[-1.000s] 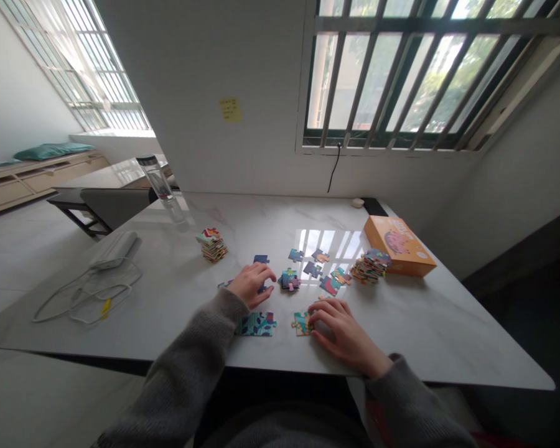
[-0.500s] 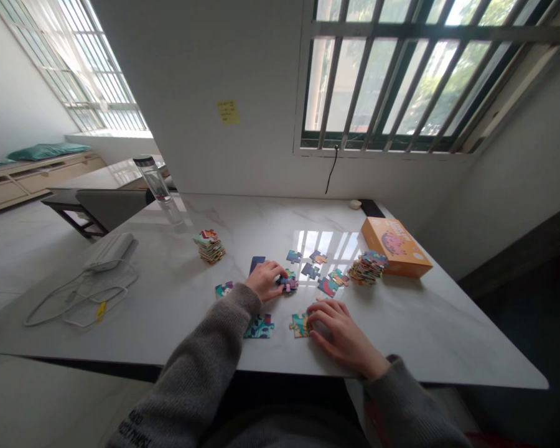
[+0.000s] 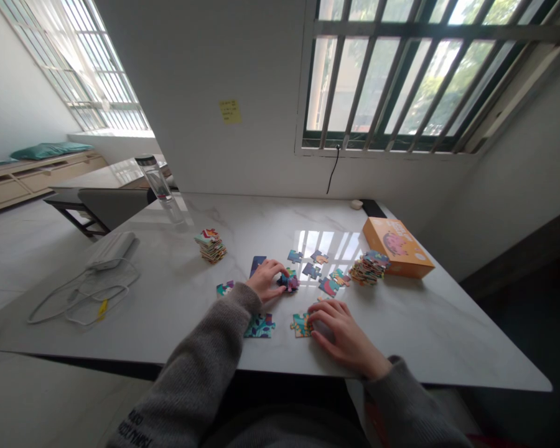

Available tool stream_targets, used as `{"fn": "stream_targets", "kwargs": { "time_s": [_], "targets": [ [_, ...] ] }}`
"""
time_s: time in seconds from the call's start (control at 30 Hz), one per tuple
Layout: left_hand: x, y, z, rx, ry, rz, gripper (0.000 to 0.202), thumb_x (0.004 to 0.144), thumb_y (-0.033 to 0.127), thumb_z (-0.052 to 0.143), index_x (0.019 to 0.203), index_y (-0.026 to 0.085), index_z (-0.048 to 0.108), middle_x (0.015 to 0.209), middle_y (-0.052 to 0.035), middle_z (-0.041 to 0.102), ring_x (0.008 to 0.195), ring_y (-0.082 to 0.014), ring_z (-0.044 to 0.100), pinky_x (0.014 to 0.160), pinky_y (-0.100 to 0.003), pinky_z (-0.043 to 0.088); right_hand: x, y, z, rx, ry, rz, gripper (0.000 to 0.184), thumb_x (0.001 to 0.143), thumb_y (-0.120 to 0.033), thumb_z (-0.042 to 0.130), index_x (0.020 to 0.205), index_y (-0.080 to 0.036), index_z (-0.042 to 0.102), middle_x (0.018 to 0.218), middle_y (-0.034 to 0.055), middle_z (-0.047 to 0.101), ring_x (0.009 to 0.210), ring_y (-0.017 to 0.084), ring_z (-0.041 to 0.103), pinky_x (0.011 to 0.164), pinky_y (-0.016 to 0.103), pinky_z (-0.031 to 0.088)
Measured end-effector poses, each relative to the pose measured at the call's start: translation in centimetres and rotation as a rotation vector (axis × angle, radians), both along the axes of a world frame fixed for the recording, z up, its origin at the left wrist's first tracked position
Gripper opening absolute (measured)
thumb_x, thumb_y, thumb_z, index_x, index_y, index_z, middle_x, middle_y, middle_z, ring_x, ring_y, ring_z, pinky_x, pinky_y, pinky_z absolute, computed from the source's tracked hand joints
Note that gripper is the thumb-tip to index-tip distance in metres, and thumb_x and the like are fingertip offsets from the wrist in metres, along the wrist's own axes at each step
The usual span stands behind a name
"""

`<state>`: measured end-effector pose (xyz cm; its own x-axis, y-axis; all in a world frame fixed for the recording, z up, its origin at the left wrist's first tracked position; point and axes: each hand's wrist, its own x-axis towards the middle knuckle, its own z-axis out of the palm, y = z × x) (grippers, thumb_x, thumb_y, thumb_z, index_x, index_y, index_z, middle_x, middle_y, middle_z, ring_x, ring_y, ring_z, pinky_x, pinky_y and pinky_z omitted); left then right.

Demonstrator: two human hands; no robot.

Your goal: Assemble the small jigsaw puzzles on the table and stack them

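My left hand (image 3: pixel 265 280) is curled at the middle of the table, with thumb and forefinger at the edge of a dark blue and purple puzzle piece (image 3: pixel 289 283). Part of that piece is hidden by the fingertips. My right hand (image 3: pixel 338 330) lies loosely spread, its fingers covering the right side of a green and yellow puzzle piece (image 3: pixel 300 325). Below my left wrist is a teal puzzle piece (image 3: pixel 261 326). A dark blue piece (image 3: pixel 257 264) shows behind the left hand, and another piece (image 3: pixel 224 288) sits left of the wrist.
Several loose pieces (image 3: pixel 312 270) lie beyond my hands. Stacks of pieces stand at the left (image 3: pixel 211 247) and right (image 3: pixel 368 269), the latter beside an orange box (image 3: pixel 398 247). A white device (image 3: pixel 112 251) with a cable and a glass bottle (image 3: pixel 155 178) are farther left.
The piece at my left fingertips has turned slightly, and more of its dark blue part shows. My right hand has stayed in place. The view has shifted a little.
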<state>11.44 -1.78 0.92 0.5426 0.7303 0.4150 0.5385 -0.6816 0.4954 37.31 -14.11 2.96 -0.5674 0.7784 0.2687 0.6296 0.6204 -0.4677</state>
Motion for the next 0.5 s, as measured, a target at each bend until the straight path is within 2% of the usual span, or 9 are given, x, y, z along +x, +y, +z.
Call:
{"fn": "stream_targets", "kwargs": {
  "time_s": [0.23, 0.37, 0.5],
  "targets": [
    [0.3, -2.3, 1.6, 0.089, -0.16, -0.046, 0.029, 0.071, 0.011, 0.067, 0.098, 0.02, 0.06, 0.108, -0.0064, 0.059, 0.103, -0.024, 0.055, 0.099, -0.043, 0.044, 0.1, 0.0, -0.4, 0.014, 0.09, -0.012, 0.021, 0.092, -0.021, 0.058, 0.112, -0.026, 0.061, 0.118, 0.0061, 0.067, 0.116, 0.025, 0.056, 0.105, 0.046, 0.039],
    [1.5, -4.3, 1.7, 0.084, -0.19, -0.124, 0.032, 0.072, 0.016, 0.07, 0.102, 0.021, 0.059, 0.109, -0.0078, 0.056, 0.105, -0.0248, 0.055, 0.096, -0.042, 0.049, 0.0, 0.2, -1.3, 0.022, 0.338, -0.16, 0.033, 0.096, -0.024, 0.055, 0.129, -0.027, 0.052, 0.114, 0.0069, 0.068, 0.111, 0.024, 0.059, 0.1, 0.044, 0.045],
    [2.9, -5.7, 1.4, 0.105, -0.209, -0.138, 0.034, 0.077, 0.02, 0.072, 0.108, 0.022, 0.058, 0.111, -0.009, 0.057, 0.108, -0.0257, 0.055, 0.096, -0.043, 0.051, -1.1, 0.6, -1.7, -0.074, 0.466, -0.234, 0.039, 0.097, -0.031, 0.055, 0.135, -0.028, 0.048, 0.11, 0.0064, 0.069, 0.105, 0.024, 0.064, 0.09, 0.04, 0.052]
  ]
}}
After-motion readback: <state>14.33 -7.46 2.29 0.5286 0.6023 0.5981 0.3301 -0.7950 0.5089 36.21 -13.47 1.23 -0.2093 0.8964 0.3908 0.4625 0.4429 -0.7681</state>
